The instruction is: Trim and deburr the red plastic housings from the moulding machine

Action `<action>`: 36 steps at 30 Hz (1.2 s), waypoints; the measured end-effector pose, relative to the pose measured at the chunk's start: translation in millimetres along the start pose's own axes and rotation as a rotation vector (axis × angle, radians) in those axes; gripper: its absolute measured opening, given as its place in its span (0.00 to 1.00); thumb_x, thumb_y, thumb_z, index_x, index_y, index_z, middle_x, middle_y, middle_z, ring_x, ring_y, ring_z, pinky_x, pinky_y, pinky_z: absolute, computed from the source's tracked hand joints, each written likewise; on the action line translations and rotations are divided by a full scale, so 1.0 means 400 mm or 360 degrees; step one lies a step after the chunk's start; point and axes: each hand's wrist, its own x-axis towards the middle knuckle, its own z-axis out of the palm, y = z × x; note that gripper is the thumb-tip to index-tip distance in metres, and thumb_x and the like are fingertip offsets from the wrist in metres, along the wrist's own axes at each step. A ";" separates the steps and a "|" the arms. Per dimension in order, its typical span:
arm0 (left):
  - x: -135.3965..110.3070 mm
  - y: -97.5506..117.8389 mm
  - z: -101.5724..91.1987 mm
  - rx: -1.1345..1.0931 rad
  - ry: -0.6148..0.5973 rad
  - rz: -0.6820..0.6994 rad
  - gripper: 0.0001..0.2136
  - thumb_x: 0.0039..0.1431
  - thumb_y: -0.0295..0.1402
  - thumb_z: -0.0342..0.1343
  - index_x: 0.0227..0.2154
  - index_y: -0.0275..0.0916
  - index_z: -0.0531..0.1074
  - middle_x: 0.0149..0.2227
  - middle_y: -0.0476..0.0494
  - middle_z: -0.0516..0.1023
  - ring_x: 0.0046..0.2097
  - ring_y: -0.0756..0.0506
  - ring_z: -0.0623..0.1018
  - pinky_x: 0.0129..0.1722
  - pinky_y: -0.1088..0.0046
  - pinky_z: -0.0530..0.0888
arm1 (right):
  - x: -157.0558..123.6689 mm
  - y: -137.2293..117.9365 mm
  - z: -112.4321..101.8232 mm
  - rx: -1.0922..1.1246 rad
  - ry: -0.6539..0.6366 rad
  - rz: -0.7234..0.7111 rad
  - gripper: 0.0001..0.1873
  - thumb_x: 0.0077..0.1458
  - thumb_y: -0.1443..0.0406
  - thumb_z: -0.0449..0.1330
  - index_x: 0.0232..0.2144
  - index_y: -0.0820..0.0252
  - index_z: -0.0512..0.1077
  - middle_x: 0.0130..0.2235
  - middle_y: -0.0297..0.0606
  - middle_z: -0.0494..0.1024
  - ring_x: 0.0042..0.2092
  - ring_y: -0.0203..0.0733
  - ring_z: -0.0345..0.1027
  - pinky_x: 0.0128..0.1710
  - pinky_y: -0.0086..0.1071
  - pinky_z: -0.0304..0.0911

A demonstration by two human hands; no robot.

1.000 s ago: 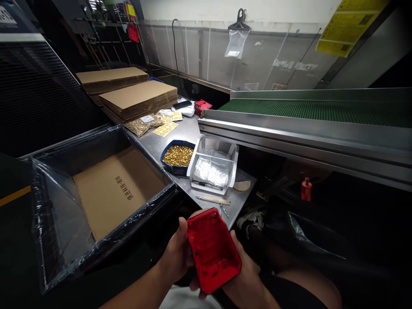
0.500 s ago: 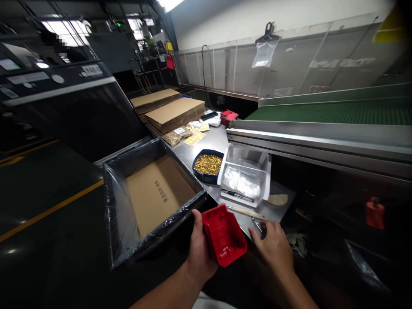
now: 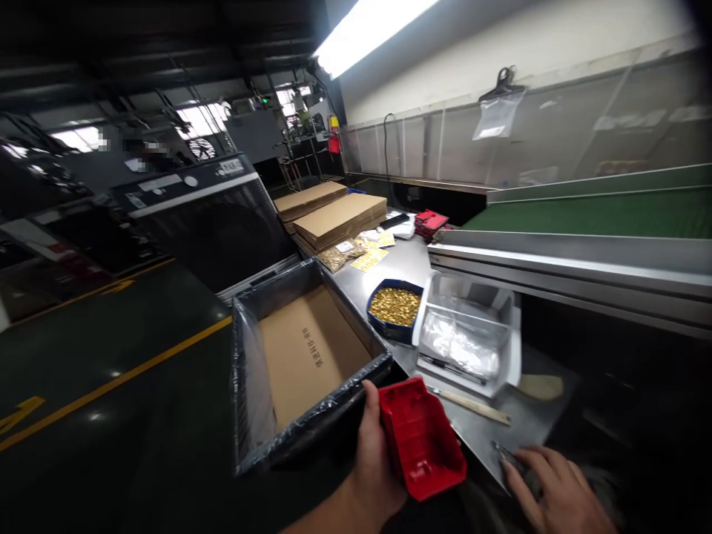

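Right hand (image 3: 556, 493) cut off below

Steel bench (image 3: 409, 256): brass-parts bowl (image 3: 394, 308), clear tray (image 3: 467, 341).

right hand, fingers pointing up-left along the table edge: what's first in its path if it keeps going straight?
The right hand already has its fingertips at a small metal tool on the steel table. Beyond that, probably the wooden-handled tool, though depth is unclear.
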 end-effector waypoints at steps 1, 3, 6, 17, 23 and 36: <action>-0.001 0.002 0.001 0.0020 -0.0028 0.0000 0.39 0.59 0.63 0.42 0.56 0.32 0.68 0.45 0.30 0.79 0.44 0.35 0.80 0.48 0.53 0.74 | -0.002 -0.027 -0.018 0.0044 0.0016 0.0101 0.20 0.52 0.47 0.57 0.38 0.53 0.75 0.44 0.44 0.78 0.46 0.55 0.72 0.43 0.47 0.70; -0.003 0.003 0.004 0.0072 -0.0066 0.0002 0.39 0.60 0.62 0.41 0.59 0.32 0.65 0.47 0.29 0.78 0.46 0.34 0.79 0.49 0.53 0.74 | -0.001 -0.085 -0.052 0.0222 -0.0031 0.0408 0.24 0.52 0.44 0.57 0.41 0.53 0.74 0.43 0.43 0.79 0.40 0.51 0.74 0.37 0.43 0.71; -0.007 -0.003 0.009 0.0120 -0.0082 -0.0040 0.39 0.60 0.63 0.39 0.58 0.32 0.65 0.47 0.29 0.78 0.46 0.33 0.79 0.49 0.53 0.74 | 0.008 -0.166 -0.104 0.0697 -0.0163 0.0779 0.27 0.52 0.42 0.57 0.43 0.55 0.72 0.38 0.41 0.81 0.31 0.43 0.73 0.29 0.35 0.70; -0.033 -0.059 -0.001 0.0409 0.0143 -0.0152 0.39 0.56 0.63 0.47 0.56 0.33 0.69 0.43 0.31 0.80 0.43 0.34 0.80 0.47 0.56 0.76 | 0.013 -0.414 -0.224 0.1198 -0.0669 0.0288 0.19 0.58 0.52 0.59 0.48 0.53 0.75 0.44 0.40 0.81 0.42 0.46 0.76 0.41 0.33 0.74; -0.038 -0.079 0.001 0.0572 0.0229 -0.0107 0.40 0.51 0.64 0.53 0.54 0.31 0.70 0.40 0.33 0.81 0.44 0.34 0.80 0.46 0.60 0.77 | 0.026 -0.440 -0.201 0.0996 -0.0732 0.0260 0.19 0.61 0.51 0.55 0.46 0.53 0.76 0.36 0.36 0.81 0.35 0.41 0.74 0.34 0.32 0.70; -0.025 -0.088 -0.006 0.0782 0.0190 -0.0083 0.37 0.55 0.62 0.51 0.55 0.33 0.69 0.42 0.36 0.80 0.47 0.38 0.79 0.46 0.67 0.76 | 0.009 -0.426 -0.181 0.1097 -0.0772 0.0420 0.18 0.61 0.51 0.55 0.45 0.54 0.75 0.35 0.33 0.80 0.34 0.38 0.73 0.33 0.30 0.67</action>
